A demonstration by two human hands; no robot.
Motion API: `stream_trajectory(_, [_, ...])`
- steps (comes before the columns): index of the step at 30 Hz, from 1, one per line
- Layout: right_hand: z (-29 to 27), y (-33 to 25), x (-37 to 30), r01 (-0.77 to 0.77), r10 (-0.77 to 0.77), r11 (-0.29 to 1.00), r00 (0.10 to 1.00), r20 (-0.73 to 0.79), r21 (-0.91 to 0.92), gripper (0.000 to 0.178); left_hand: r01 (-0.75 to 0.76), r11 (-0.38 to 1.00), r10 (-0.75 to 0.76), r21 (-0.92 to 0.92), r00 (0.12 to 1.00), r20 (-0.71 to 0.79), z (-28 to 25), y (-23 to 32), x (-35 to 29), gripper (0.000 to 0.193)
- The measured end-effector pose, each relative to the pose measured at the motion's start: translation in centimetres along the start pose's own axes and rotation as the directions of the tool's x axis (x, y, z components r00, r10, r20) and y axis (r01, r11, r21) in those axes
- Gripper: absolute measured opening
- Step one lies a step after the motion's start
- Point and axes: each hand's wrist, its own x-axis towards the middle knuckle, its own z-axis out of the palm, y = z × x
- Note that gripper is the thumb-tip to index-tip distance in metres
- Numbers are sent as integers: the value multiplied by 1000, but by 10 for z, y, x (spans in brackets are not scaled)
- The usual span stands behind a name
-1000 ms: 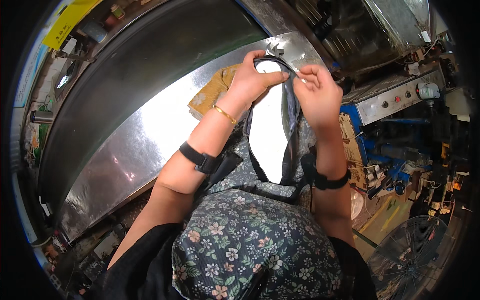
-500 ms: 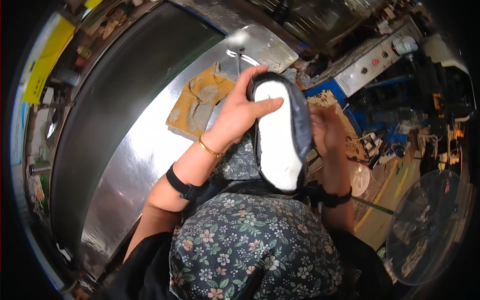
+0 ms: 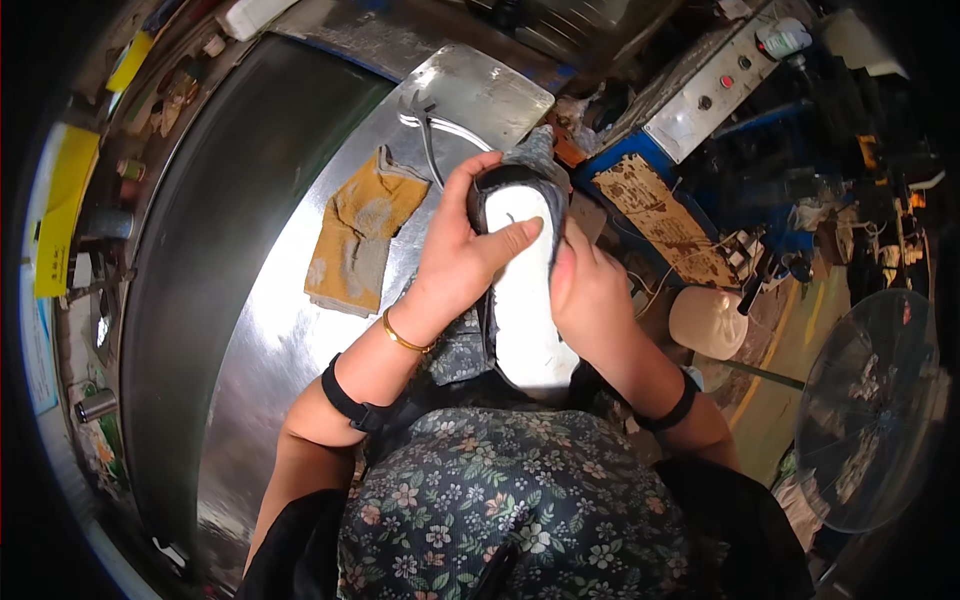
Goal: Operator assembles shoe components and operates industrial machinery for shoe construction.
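Bottom side up in front of my apron is a dark shoe upper (image 3: 563, 190) pulled over a form, with a white insole (image 3: 520, 290) covering its underside. My left hand (image 3: 460, 240) clasps its far end from the left, thumb lying across the white surface and fingers wrapped round the dark edge. Against the right edge, my right hand (image 3: 595, 290) holds the side with curled fingers; their tips are partly hidden. A mustard and grey cloth (image 3: 365, 235) lies on the shiny metal tabletop (image 3: 270, 330) left of the shoe.
Beyond the cloth lies a metal tool with long curved handles (image 3: 428, 140), beside a metal plate (image 3: 480, 90). A dark conveyor belt (image 3: 200, 250) curves along the left. To the right stand a machine with a button panel (image 3: 715, 100), a whitish plastic container (image 3: 708, 322) and a round fan guard (image 3: 875, 410).
My right hand has come in from the right and now touches the shoe's side. The shoe has shifted slightly left and nearer. The view has turned a little.
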Motion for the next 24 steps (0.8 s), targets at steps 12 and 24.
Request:
stream_trajectory(12, [-8,16,-48,-232,91,644,969,228,729,64,54,988,-81,146,980,182,6,3,6,75])
stream_trajectory(24, [22,-34,-32,-327,302,680,941,156,656,68,19,-6,230,1000,973,-17,5,16,-44,32])
